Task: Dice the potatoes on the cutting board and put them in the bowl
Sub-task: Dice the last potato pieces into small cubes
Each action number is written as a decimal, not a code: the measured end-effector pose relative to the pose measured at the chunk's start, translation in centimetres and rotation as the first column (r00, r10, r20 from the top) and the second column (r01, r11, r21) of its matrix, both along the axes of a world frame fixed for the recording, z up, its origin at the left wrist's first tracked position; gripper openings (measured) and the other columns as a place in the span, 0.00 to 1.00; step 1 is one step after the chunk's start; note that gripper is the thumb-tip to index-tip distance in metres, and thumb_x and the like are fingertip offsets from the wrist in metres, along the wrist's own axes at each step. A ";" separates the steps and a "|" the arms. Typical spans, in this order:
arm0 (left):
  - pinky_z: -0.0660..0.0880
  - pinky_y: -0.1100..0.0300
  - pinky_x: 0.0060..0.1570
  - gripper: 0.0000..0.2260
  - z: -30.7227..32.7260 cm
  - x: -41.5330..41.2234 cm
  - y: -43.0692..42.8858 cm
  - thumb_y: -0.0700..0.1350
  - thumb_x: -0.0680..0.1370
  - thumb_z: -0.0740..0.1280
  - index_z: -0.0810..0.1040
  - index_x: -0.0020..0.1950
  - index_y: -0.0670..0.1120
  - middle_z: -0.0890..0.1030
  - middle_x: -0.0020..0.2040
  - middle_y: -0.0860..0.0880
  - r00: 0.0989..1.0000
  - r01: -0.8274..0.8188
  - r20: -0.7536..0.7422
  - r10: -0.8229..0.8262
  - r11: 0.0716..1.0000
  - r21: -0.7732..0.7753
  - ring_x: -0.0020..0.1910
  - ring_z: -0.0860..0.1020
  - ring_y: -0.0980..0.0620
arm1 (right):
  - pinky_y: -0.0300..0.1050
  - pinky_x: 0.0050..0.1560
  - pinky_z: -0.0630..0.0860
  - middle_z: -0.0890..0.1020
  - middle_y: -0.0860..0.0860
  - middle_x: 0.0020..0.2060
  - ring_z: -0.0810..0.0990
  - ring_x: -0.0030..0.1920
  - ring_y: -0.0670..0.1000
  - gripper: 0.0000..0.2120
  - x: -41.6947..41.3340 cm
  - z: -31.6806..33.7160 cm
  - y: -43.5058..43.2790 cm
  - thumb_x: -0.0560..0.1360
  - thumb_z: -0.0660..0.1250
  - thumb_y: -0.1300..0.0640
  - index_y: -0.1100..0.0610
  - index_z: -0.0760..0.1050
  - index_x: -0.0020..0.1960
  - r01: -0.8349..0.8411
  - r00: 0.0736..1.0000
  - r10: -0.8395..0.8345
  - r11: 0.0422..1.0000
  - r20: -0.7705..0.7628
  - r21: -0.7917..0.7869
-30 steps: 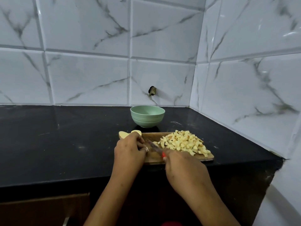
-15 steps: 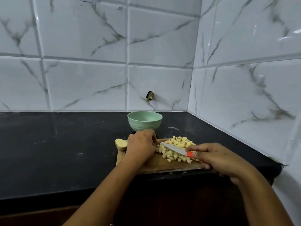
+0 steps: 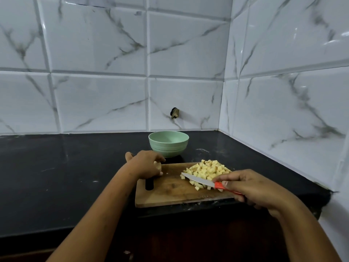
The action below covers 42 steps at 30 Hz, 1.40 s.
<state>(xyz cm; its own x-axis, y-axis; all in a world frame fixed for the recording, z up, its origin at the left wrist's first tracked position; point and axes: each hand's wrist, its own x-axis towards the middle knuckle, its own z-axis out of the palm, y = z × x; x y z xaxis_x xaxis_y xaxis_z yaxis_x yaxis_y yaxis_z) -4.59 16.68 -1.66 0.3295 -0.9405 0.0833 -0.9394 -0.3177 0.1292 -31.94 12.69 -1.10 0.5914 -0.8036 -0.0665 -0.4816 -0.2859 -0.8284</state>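
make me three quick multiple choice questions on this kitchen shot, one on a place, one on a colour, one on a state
1. Where does the bowl stand?
A) on the counter behind the cutting board
B) on the cutting board
C) on a shelf

2. What colour is the knife handle?
A) black
B) blue
C) red

3. What is the right hand doing?
A) lying flat and open
B) gripping the knife
C) curled on nothing

1 A: the bowl sits on the counter beyond the board's far edge.
2 C: red shows below the blade.
3 B: its fingers curl round the handle.
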 end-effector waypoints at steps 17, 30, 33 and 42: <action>0.73 0.54 0.58 0.16 -0.9 -0.5 -0.8 0.40 0.77 0.64 0.75 0.62 0.55 0.78 0.60 0.50 0.989 0.145 0.060 -0.132 0.909 -0.391 0.58 0.76 0.49 | 0.29 0.25 0.62 0.70 0.48 0.22 0.65 0.21 0.39 0.11 -0.2 -0.3 0.6 0.81 0.61 0.55 0.43 0.80 0.53 0.087 0.989 -0.072 0.989 0.128 -0.121; 0.66 0.49 0.66 0.19 -0.2 0.7 -1.0 0.50 0.74 0.71 0.74 0.64 0.59 0.77 0.61 0.55 0.974 0.077 -0.199 -0.106 0.986 -0.149 0.62 0.73 0.53 | 0.35 0.34 0.66 0.70 0.47 0.21 0.66 0.21 0.40 0.11 0.8 -1.2 0.9 0.81 0.61 0.55 0.43 0.80 0.55 0.103 0.983 -0.086 0.989 0.160 -0.102; 0.71 0.52 0.63 0.16 -0.4 -0.6 -1.0 0.46 0.74 0.71 0.77 0.61 0.56 0.78 0.58 0.53 0.963 0.067 -0.234 -0.133 0.961 -0.268 0.60 0.74 0.53 | 0.40 0.40 0.69 0.70 0.46 0.20 0.67 0.22 0.41 0.11 1.2 -1.6 1.0 0.81 0.61 0.54 0.42 0.80 0.55 0.091 0.989 -0.078 0.990 0.123 -0.108; 0.71 0.63 0.47 0.07 -1.0 -3.7 0.0 0.45 0.77 0.67 0.80 0.55 0.51 0.78 0.53 0.51 0.815 -0.157 -0.578 -0.052 0.939 -0.306 0.48 0.73 0.56 | 0.37 0.34 0.66 0.71 0.47 0.21 0.68 0.25 0.44 0.09 -1.1 -0.6 0.1 0.79 0.64 0.55 0.46 0.81 0.55 0.166 0.984 -0.151 0.972 0.097 -0.166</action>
